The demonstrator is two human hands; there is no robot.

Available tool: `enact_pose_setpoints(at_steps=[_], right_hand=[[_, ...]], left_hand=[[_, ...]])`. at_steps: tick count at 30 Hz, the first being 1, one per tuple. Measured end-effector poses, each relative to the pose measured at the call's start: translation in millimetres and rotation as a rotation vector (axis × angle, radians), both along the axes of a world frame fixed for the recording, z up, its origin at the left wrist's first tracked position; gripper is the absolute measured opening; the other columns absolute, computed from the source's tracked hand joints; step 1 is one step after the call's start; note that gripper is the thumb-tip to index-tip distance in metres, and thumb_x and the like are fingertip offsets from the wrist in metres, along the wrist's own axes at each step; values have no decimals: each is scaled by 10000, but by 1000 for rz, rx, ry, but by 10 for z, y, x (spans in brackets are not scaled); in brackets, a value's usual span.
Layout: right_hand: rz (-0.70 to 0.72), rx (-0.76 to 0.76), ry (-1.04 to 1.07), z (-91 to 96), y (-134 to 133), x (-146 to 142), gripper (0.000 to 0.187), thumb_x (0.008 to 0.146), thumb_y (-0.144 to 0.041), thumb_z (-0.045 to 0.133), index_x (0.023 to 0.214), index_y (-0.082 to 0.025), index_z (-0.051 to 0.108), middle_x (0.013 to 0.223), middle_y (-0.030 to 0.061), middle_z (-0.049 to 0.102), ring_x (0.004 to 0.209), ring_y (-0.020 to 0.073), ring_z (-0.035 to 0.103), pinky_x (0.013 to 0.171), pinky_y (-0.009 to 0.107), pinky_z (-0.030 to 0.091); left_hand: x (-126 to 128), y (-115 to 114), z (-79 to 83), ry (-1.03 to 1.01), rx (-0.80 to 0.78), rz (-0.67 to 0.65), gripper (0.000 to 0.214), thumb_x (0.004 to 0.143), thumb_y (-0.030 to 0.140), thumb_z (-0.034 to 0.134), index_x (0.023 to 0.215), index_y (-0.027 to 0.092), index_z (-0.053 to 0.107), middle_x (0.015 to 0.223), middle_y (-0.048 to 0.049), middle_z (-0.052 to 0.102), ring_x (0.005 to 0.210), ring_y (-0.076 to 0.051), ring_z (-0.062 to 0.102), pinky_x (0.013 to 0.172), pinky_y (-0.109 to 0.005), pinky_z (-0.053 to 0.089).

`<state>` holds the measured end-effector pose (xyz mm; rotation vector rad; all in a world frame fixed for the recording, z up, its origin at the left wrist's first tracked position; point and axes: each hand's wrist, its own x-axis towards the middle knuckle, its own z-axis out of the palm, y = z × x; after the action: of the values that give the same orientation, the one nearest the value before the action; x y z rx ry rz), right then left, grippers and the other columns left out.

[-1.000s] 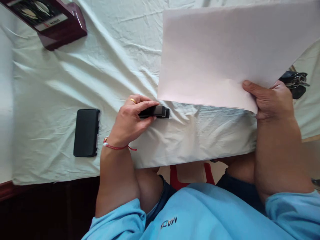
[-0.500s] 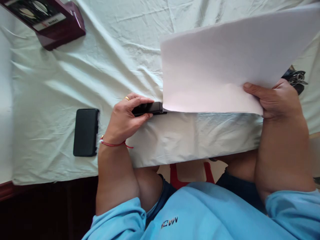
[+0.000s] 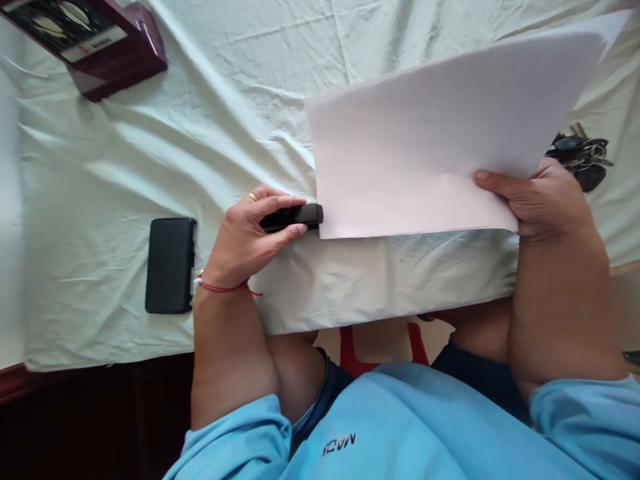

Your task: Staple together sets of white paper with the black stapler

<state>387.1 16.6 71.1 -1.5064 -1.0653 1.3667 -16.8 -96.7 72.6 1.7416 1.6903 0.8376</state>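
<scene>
My left hand (image 3: pixel 250 237) is closed around a small black stapler (image 3: pixel 296 216) lying on the white cloth (image 3: pixel 150 153). The stapler's tip meets the near left corner of a stack of white paper sheets (image 3: pixel 425 147). My right hand (image 3: pixel 543 200) pinches the paper's near right corner, thumb on top, and holds the sheets tilted above the table. A ring sits on a left finger and a red thread on that wrist.
A black phone (image 3: pixel 170 265) lies left of my left hand. A dark red box (image 3: pixel 100 47) stands at the far left corner. A bunch of keys (image 3: pixel 580 160) lies behind my right hand. The table's near edge runs just before my forearms.
The paper has swung and shifted left, its near left corner now at the stapler's mouth. My left hand with the stapler moved slightly up and left.
</scene>
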Motion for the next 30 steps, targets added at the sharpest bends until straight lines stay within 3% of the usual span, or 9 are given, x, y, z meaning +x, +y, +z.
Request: enact_pose_setpoints(at_steps=[5, 14, 19, 25, 27, 30], right_hand=[[-8, -25, 16, 3, 17, -29, 435, 569, -268, 919, 927, -131, 713, 1042, 53, 705, 813, 143, 697, 710, 236, 616], [-35, -10, 14, -36, 38, -41, 416, 616, -263, 899, 964, -133, 710, 1092, 62, 694, 863, 148, 704, 753, 241, 615], [11, 17, -33, -112, 57, -26, 445, 640, -337, 889, 1002, -142, 720, 1098, 64, 695, 826, 129, 692, 727, 219, 597], [-32, 84, 6, -66, 45, -56, 387, 682, -302, 870, 1007, -149, 727, 1160, 57, 682, 912, 132, 702, 836, 242, 594], [-41, 118, 53, -39, 45, -62, 386, 677, -285, 875, 1007, -154, 727, 1166, 49, 681, 949, 131, 703, 905, 252, 588], [-12, 174, 93, -10, 34, -61, 371, 696, -284, 867, 1015, -160, 723, 1171, 43, 679, 1030, 139, 695, 978, 265, 569]], left_hand=[[37, 6, 3, -1, 4, 26, 278, 933, 517, 904, 1140, 332, 926, 1201, -65, 859, 1143, -303, 778, 1082, -473, 649], [196, 65, -61, 100, 15, 26, 204, 944, 476, 878, 1070, 319, 911, 1112, -66, 855, 1088, -303, 777, 1063, -471, 625], [188, 65, 2, 15, -58, 23, 194, 925, 441, 889, 1049, 294, 914, 1045, -67, 839, 1019, -279, 768, 975, -437, 631], [347, -23, 152, -116, -205, -210, 254, 950, 510, 876, 1034, 277, 931, 1031, -67, 861, 930, -242, 777, 893, -381, 635], [395, -23, 117, -163, -184, -146, 289, 987, 541, 849, 1023, 263, 920, 1027, -69, 859, 938, -234, 776, 876, -365, 628], [386, 28, -42, -297, -29, 173, 345, 1040, 612, 797, 1062, 276, 871, 1091, -71, 842, 1013, -231, 764, 900, -366, 621]])
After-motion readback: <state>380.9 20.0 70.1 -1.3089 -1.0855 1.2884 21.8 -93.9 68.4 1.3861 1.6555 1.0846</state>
